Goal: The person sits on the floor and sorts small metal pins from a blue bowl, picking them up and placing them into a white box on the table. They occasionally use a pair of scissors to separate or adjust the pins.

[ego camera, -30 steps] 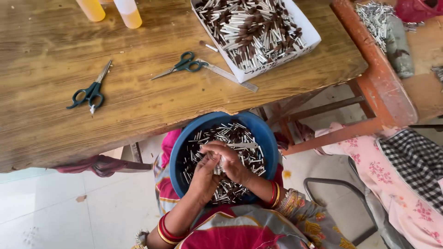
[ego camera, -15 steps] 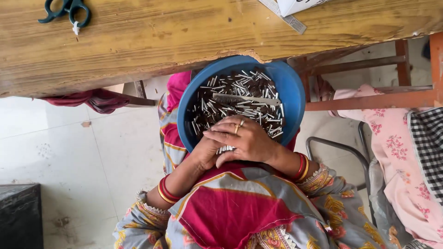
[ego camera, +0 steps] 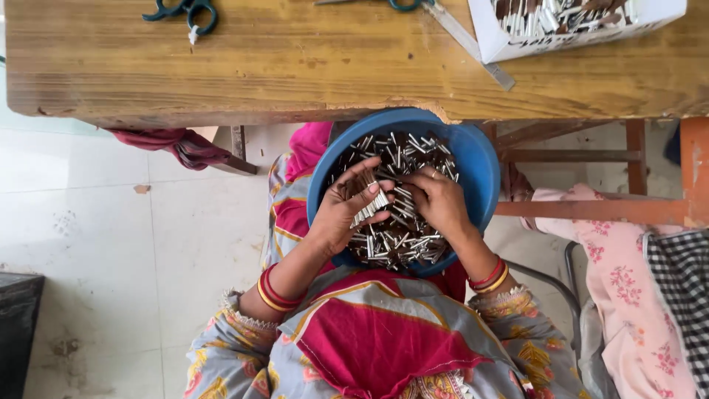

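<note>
The left hand (ego camera: 347, 214) grips a small bundle of thin metal sticks (ego camera: 369, 210); the right hand (ego camera: 439, 203) curls loosely into the pile in the blue bowl (ego camera: 473, 159) on the lap. They look light, stiff and slippery, best pinched mid-length. Beyond, scissors (ego camera: 181, 10) lie on the table (ego camera: 295, 66).

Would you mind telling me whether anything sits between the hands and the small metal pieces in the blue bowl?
Nothing visible: the left hand grips a bunch of metal pieces, and the right hand rests on the pile inside the blue bowl.
</note>
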